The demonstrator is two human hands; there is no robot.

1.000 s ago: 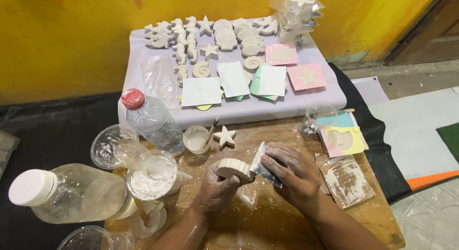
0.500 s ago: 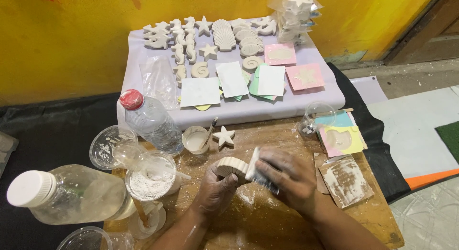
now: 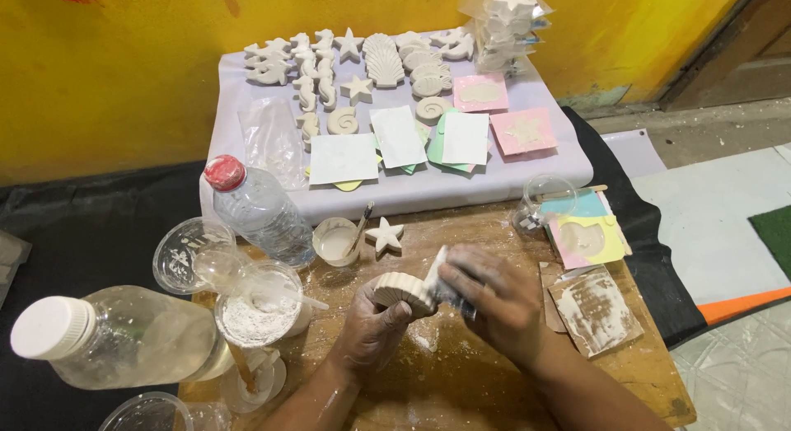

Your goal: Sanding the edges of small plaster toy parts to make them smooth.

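Note:
My left hand (image 3: 372,328) grips a round, ribbed white plaster shell (image 3: 401,290) on edge above the wooden board (image 3: 461,381). Against the shell's right side my right hand (image 3: 494,297) presses a small folded piece of sandpaper (image 3: 443,287). Both hands are dusted white. A plaster starfish (image 3: 385,235) lies just beyond them, beside a small cup (image 3: 335,241) of white liquid with a brush in it.
A plastic cup of white powder (image 3: 257,316), a red-capped water bottle (image 3: 255,207) and a large white-capped bottle (image 3: 124,336) lie left. Coloured moulds (image 3: 587,237) and a dusty card (image 3: 595,309) sit right. Behind, a lilac tray (image 3: 412,192) carries several plaster sea shapes and paper squares.
My right hand with the sandpaper has slid slightly along the shell's edge. The left hand keeps the shell in the same place.

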